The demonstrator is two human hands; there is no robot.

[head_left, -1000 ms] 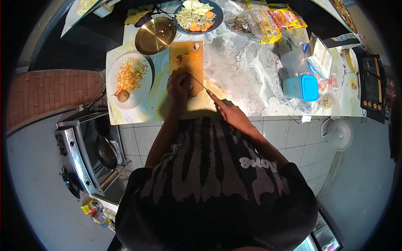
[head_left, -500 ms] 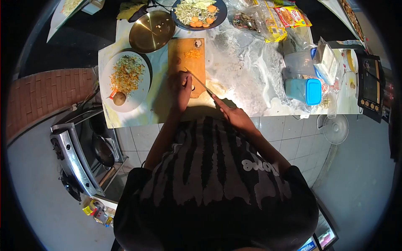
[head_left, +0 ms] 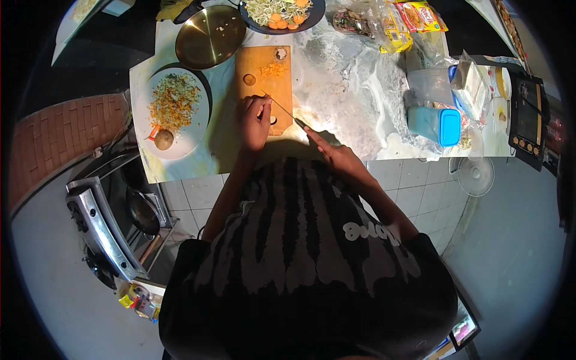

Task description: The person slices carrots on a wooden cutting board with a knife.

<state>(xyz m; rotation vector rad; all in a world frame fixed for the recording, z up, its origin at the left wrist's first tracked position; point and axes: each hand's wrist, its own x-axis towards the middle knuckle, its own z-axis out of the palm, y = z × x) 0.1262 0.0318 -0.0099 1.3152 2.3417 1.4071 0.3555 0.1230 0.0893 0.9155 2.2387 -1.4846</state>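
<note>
My right hand [head_left: 336, 155] grips the handle of a knife [head_left: 284, 109], its blade slanting up and left across the wooden cutting board [head_left: 283, 123]. The fingers of my left hand [head_left: 257, 125] are curled at the board's left side, close to the blade tip; anything inside them is too small or hidden to make out. Small chopped orange pieces [head_left: 273, 70] lie on the board beyond the blade. Left of the board, a white plate [head_left: 187, 141] carries chopped orange and pale green bits and a round brown item [head_left: 164, 140].
A shallow round pan [head_left: 210, 39] and a dark plate [head_left: 255, 23] of bean sprouts and orange slices stand behind the board. Food packets [head_left: 420, 17] and a blue-lidded container [head_left: 433, 125] sit to the right. A stove [head_left: 105, 228] stands below left.
The view has shifted slightly, moving the table things up and left. My left hand has turned, its fingers now nearer the blade tip. The knife stays in my right hand.
</note>
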